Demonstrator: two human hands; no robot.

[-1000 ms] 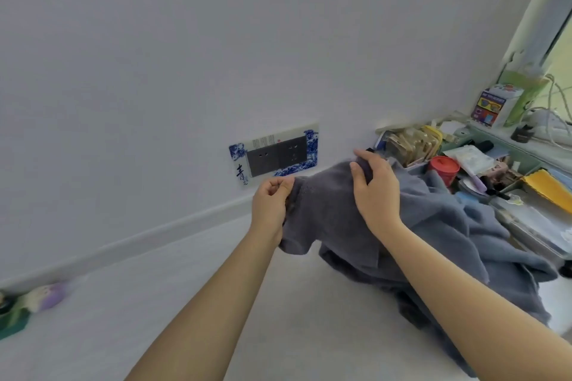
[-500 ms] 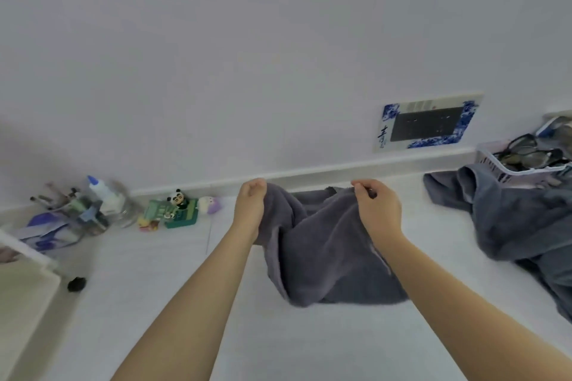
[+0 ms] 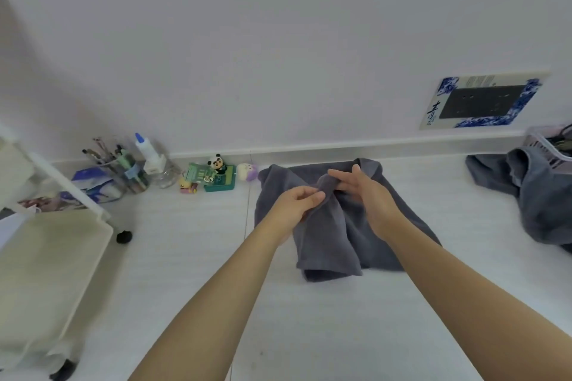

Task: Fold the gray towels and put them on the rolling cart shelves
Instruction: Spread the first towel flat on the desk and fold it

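Observation:
A gray towel [image 3: 332,244] lies rumpled on the white floor near the wall. My left hand [image 3: 294,204] pinches a raised fold of it at the middle. My right hand [image 3: 368,192] holds the same ridge of cloth from the right, its fingers curled round the fabric. A heap of more gray towels [image 3: 538,195] lies at the right edge. The cream rolling cart [image 3: 46,257] stands at the left, with its top shelf and black casters in view.
Along the baseboard sit a jar of pens [image 3: 123,170], a white bottle [image 3: 148,155], a panda figurine [image 3: 216,164] and small toys. A white basket [image 3: 548,142] stands at the far right. A blue-framed wall socket [image 3: 483,102] sits above it.
The towel has come down from hanging between my hands onto the floor. My hands have drawn close together at its middle. The view has turned left, and the cart has come into sight.

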